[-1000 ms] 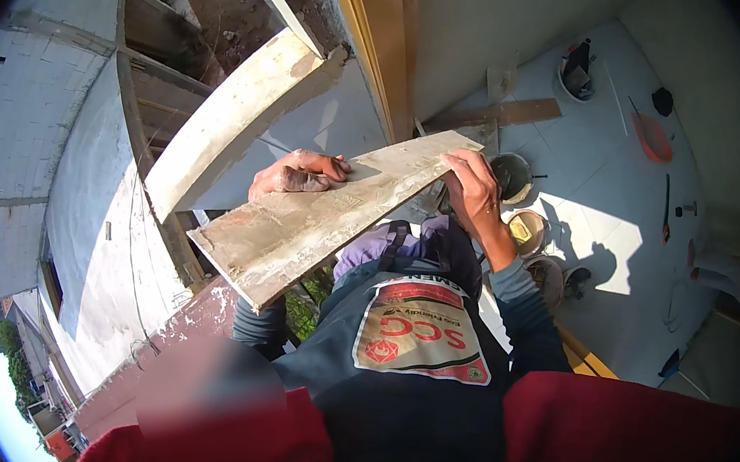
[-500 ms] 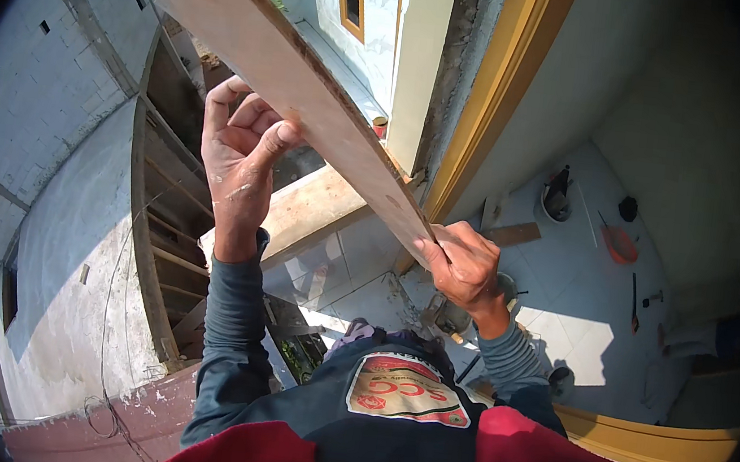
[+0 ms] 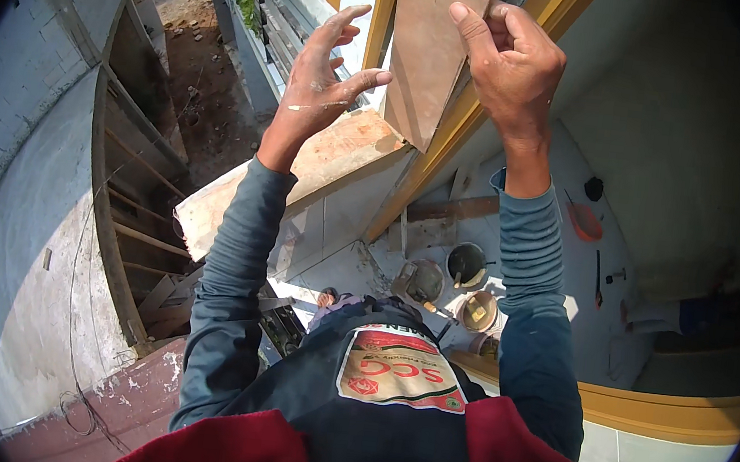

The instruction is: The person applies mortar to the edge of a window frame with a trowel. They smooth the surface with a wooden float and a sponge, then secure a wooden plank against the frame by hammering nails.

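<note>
Fingers of the right hand [image 3: 520, 77] are clamping the edge of a brown board [image 3: 427, 57], which is pointing down beside a yellow frame [image 3: 418, 182]; the left hand [image 3: 317, 86] is hovering near its other edge, thumb and fingers standing apart.

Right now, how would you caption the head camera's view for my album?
Right hand holds a flat panel near a yellow frame; left hand opens beside it.
</note>
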{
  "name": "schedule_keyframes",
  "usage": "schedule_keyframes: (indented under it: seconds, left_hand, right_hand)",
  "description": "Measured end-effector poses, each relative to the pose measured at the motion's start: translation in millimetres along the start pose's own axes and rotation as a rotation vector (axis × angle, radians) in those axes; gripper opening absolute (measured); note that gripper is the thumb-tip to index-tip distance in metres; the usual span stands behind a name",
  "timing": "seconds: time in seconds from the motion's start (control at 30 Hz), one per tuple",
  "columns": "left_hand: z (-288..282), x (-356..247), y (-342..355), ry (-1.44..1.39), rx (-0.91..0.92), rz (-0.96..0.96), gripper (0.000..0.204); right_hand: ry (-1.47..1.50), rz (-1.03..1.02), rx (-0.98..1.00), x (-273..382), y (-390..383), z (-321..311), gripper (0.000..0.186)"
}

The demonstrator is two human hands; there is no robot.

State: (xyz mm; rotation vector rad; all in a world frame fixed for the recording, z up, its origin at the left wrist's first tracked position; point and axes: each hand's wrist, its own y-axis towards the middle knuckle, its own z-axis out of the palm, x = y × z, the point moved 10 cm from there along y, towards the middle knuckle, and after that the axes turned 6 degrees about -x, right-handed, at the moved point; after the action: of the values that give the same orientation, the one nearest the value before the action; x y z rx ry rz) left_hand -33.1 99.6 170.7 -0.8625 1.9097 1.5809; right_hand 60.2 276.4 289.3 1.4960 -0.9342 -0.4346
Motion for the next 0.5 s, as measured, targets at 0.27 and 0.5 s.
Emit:
schedule_keyframes:
  seconds: [0.27,0.5]
  left_hand:
    - [44.7,65.6,-17.2,0.077,0.06,0.063,0.113]
    - [81.5,98.6,-28.6,0.135,0.099,0.111,0.12]
  right_hand:
    - [-0.065,-0.065,-0.079,-27.9,-39.2,37.0,0.027]
    - [-0.114,0.001,-0.102,-68.2,-73.0,49.1,0.027]
